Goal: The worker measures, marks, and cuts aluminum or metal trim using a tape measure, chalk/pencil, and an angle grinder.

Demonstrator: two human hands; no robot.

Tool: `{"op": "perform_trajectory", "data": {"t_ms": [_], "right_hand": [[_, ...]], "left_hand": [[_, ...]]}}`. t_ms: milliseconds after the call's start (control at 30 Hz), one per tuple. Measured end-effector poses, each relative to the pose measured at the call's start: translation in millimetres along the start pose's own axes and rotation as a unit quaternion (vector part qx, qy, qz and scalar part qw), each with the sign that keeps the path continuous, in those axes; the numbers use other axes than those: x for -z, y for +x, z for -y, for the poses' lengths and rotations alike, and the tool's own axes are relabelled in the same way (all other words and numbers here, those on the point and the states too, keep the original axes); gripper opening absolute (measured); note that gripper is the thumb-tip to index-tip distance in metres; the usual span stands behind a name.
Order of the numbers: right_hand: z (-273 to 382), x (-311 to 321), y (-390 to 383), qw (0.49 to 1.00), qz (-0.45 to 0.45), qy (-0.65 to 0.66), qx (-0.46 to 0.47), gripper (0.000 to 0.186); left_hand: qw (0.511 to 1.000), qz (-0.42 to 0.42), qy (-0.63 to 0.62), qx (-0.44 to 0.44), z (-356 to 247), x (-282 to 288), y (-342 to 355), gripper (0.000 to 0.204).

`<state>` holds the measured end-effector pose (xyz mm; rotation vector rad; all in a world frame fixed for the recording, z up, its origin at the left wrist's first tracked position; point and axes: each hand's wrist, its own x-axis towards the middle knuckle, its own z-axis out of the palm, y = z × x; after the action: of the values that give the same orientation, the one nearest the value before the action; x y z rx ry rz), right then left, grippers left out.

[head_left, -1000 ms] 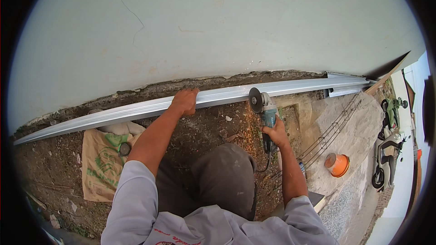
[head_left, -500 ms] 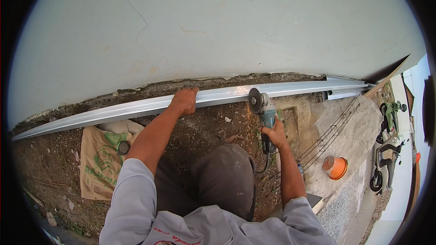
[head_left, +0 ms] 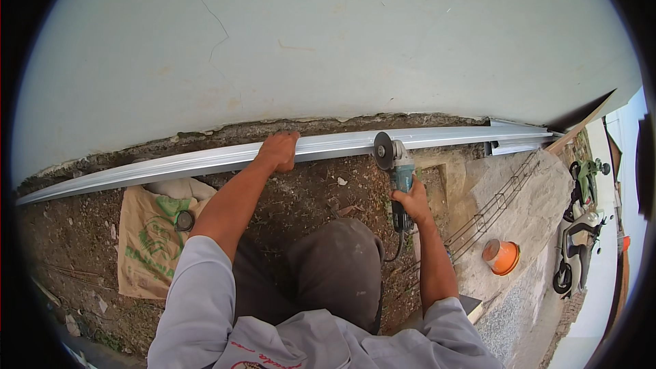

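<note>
Silvery metal channel (head_left: 205,158) lies along the foot of the pale wall (head_left: 328,41), on dirt ground. Pressing down on it, the left hand (head_left: 279,152) curls closed over its edge, seemingly to steady it. Gripped in the right hand (head_left: 410,199), the teal angle grinder (head_left: 396,171) stands with its disc at the channel, just right of that bracing hand. A printed sack (head_left: 147,246) lies nearby.

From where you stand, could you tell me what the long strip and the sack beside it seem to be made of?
The long strip looks like thin metal, possibly galvanised steel or aluminium: silvery, glossy, with folded edges. The sack seems to be tan paper or woven plastic, creased, with green print.
</note>
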<state>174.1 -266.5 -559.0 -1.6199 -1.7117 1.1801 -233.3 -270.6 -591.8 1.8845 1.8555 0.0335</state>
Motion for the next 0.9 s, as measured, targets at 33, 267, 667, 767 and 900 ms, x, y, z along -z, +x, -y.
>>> {"op": "perform_trajectory", "data": {"t_ms": [33, 267, 667, 767, 900], "right_hand": [[-1.9, 0.1, -0.6, 1.000, 0.002, 0.001, 0.006, 0.061], [-3.7, -4.9, -3.8, 0.999, -0.017, 0.023, 0.017, 0.062], [-19.0, -6.2, -2.1, 1.000, -0.005, -0.013, 0.013, 0.063], [-13.9, -10.3, -6.7, 1.000, -0.009, -0.009, 0.012, 0.063], [-27.4, -11.0, -12.5, 1.000, 0.008, 0.014, 0.009, 0.060]], "left_hand": [[1.000, 0.000, -0.001, 0.001, 0.6, 0.1, 0.6, 0.050], [1.000, 0.001, -0.003, -0.007, 1.3, 2.1, 1.3, 0.051], [1.000, 0.028, -0.009, -0.004, 2.6, 7.8, 2.1, 0.056], [1.000, 0.030, -0.010, -0.001, 3.9, 9.0, 1.8, 0.058], [1.000, 0.015, -0.010, -0.010, 8.1, 5.8, 2.9, 0.058]]}}
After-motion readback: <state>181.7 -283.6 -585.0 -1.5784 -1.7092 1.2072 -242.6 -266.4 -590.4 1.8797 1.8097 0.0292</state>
